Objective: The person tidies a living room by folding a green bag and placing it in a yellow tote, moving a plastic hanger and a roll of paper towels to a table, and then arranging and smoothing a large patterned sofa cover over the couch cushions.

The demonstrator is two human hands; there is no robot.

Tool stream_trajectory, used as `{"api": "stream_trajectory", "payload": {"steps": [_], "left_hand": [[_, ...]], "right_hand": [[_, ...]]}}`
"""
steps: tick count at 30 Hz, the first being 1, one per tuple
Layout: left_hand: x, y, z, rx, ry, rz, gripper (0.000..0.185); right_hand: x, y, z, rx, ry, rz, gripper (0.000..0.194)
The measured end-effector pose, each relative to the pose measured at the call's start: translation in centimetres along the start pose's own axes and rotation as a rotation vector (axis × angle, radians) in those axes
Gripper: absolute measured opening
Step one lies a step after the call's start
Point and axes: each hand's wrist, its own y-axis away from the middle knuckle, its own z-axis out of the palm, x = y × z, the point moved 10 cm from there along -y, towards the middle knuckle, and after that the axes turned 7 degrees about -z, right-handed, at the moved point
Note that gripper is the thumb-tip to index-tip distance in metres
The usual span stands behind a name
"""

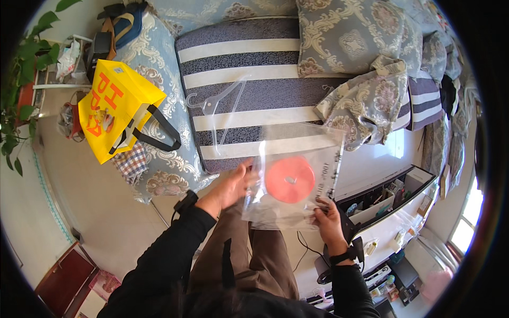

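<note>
A clear plastic bag (278, 216) with some printing along its right side hangs in front of me. A round red disc (290, 179) with a small hole at its middle shows in the bag. My right hand (327, 218) grips the bag's lower right edge between thumb and fingers. My left hand (234, 187) is at the bag's left side, its fingers blurred and partly behind the plastic; whether it grips the bag I cannot tell. Beyond the bag, a clear plastic hanger (210, 104) lies on the striped sofa cushion (254, 93).
A yellow shopping bag (119, 107) with black handles lies on the sofa's left part, near a checked cloth (131, 163). Patterned cushions (354, 43) and a crumpled patterned cover (366, 103) are at the upper right. An open drawer unit (381, 206) stands right of me.
</note>
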Motion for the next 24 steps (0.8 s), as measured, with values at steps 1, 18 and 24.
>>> {"api": "stream_trajectory", "payload": {"steps": [1, 18, 24], "left_hand": [[-0.1, 2.3, 4.2, -0.260, 0.179, 0.001, 0.090], [-4.0, 21.1, 24.8, -0.136, -0.563, 0.134, 0.050], [-4.4, 24.2, 29.6, -0.178, -0.621, 0.116, 0.052]], "right_hand": [[-0.3, 0.9, 1.5, -0.073, -0.125, -0.027, 0.032], [-12.0, 16.5, -1.6, -0.431, -0.023, -0.096, 0.055], [-17.1, 22.9, -2.2, -0.676, 0.044, -0.306, 0.086]]}}
